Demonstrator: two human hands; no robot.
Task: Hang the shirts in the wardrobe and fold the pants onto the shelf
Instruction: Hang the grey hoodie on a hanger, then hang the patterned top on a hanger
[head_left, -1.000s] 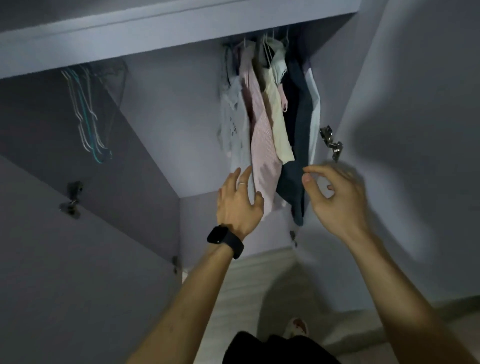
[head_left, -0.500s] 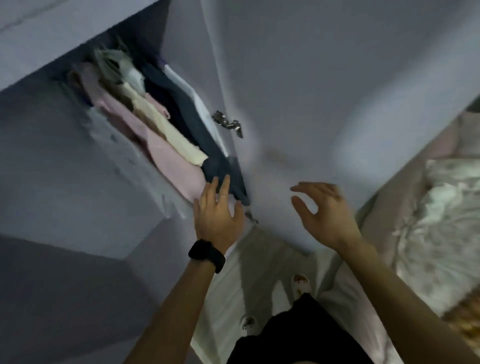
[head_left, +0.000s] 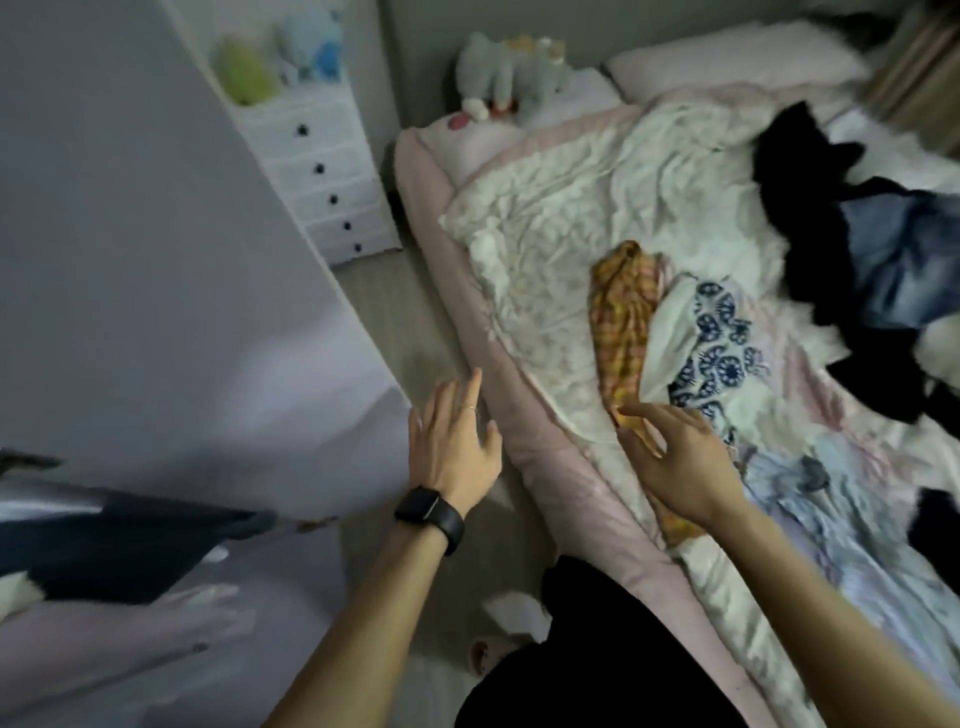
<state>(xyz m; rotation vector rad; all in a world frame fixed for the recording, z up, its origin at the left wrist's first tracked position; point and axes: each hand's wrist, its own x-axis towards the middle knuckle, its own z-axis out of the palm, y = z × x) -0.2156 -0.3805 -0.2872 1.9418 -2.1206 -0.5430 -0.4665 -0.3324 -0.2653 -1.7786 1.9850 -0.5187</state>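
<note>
Clothes lie heaped on the bed (head_left: 524, 457). An orange checked garment (head_left: 621, 312) stretches toward me, with a white and blue patterned garment (head_left: 711, 343) beside it. Farther right are blue jeans (head_left: 898, 260), black garments (head_left: 795, 171) and a pale blue garment (head_left: 810, 493). My right hand (head_left: 675, 462) hovers over the near end of the orange garment, fingers relaxed, holding nothing. My left hand (head_left: 457, 441), with a black watch on its wrist, is spread open above the floor by the bed's edge. Hanging shirts (head_left: 104, 545) show at the lower left inside the wardrobe.
The open wardrobe door (head_left: 156, 260) fills the left side. A white drawer unit (head_left: 327, 171) with soft toys on top stands behind it. Plush toys (head_left: 509, 78) and a pillow (head_left: 727, 67) sit at the head of the bed. A narrow strip of floor (head_left: 415, 322) runs between door and bed.
The view has swung from the hanging shirts in the wardrobe to the bed. Both hands came away from the shirts; the right one now reaches over the orange garment.
</note>
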